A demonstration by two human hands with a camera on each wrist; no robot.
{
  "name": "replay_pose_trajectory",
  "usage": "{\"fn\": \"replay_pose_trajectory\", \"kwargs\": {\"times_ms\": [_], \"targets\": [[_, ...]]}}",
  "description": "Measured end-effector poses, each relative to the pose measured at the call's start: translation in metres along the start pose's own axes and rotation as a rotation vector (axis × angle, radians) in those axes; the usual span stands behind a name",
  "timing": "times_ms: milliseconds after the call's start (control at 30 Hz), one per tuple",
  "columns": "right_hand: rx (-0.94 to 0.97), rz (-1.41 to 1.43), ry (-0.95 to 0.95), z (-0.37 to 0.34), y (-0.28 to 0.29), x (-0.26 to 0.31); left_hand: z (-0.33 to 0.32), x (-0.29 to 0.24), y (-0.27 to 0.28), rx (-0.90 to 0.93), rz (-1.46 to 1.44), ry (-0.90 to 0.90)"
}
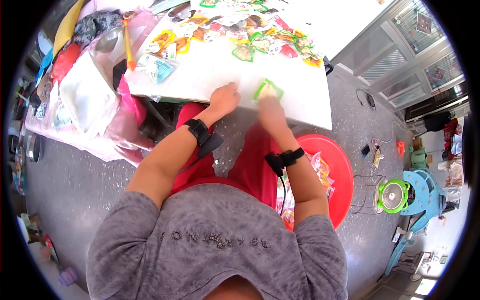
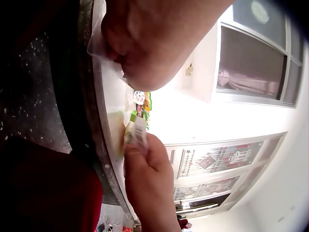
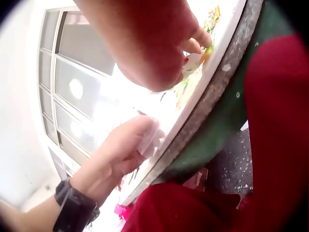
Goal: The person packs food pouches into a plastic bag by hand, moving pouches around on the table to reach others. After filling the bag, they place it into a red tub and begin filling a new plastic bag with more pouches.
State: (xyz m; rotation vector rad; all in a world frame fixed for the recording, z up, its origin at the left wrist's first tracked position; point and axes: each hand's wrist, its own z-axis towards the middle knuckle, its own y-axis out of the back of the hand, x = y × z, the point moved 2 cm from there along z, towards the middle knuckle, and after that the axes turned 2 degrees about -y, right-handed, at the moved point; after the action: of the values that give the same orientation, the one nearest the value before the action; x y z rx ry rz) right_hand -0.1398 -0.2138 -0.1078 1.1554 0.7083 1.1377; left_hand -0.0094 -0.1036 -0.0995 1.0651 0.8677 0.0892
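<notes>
My left hand (image 1: 225,98) is at the table's near edge, fingers curled on a clear plastic bag (image 2: 98,41), which also shows pale beside that hand in the right wrist view. To its right, my right hand (image 1: 271,114), blurred, pinches a small green-edged snack packet (image 1: 270,93) low over the white table (image 1: 200,70). A white barcode panel on this packet faces the left wrist view. Farther back lies a spread of snack packets (image 1: 260,37) with green, yellow and red edges. The right hand's fingertips are partly hidden in the head view.
A red tub (image 1: 342,175) holding several packets stands on the floor by the right arm. Left of the hands, a clear bag with a blue print (image 1: 156,69) lies near the table corner. Pink cloth (image 1: 90,132) covers a surface at the left.
</notes>
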Motion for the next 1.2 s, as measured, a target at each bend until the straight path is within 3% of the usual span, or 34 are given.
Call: {"fn": "replay_pose_trajectory", "kwargs": {"times_ms": [100, 167, 200, 267, 433, 533, 600, 667, 833, 1033, 1200], "targets": [[-0.254, 0.324, -0.050, -0.004, 0.006, -0.026, 0.003, 0.001, -0.002, 0.032, 0.003, -0.025], [-0.280, 0.627, -0.382, -0.007, 0.037, -0.026, 0.005, 0.002, -0.004, 0.048, 0.014, -0.030], [-0.305, 1.153, -0.589, -0.009, 0.032, -0.032, 0.007, 0.001, -0.004, 0.053, 0.017, -0.018], [-0.281, 1.397, -0.541, -0.019, 0.023, -0.041, 0.007, -0.001, -0.006, 0.043, 0.022, -0.009], [-0.076, 1.783, -0.746, -0.024, 0.020, -0.035, 0.000, -0.008, -0.012, -0.020, 0.043, -0.049], [-0.096, 1.793, -0.898, -0.021, 0.041, -0.019, -0.001, -0.005, -0.018, -0.096, 0.103, -0.164], [0.003, 1.600, -0.751, -0.022, 0.020, -0.039, -0.003, -0.005, -0.019, -0.109, 0.115, -0.188], [0.055, 1.503, -0.727, -0.024, 0.015, -0.047, -0.005, -0.007, -0.017, -0.101, 0.122, -0.186], [0.082, 1.620, -0.961, -0.023, 0.033, -0.038, -0.005, -0.011, -0.014, -0.034, 0.116, -0.134], [0.051, 1.634, -0.966, -0.015, 0.025, -0.043, -0.004, -0.010, -0.019, 0.064, 0.117, -0.198], [-0.059, 1.661, -0.554, -0.010, -0.029, -0.047, -0.007, -0.016, -0.014, -0.074, 0.046, -0.251]]}}
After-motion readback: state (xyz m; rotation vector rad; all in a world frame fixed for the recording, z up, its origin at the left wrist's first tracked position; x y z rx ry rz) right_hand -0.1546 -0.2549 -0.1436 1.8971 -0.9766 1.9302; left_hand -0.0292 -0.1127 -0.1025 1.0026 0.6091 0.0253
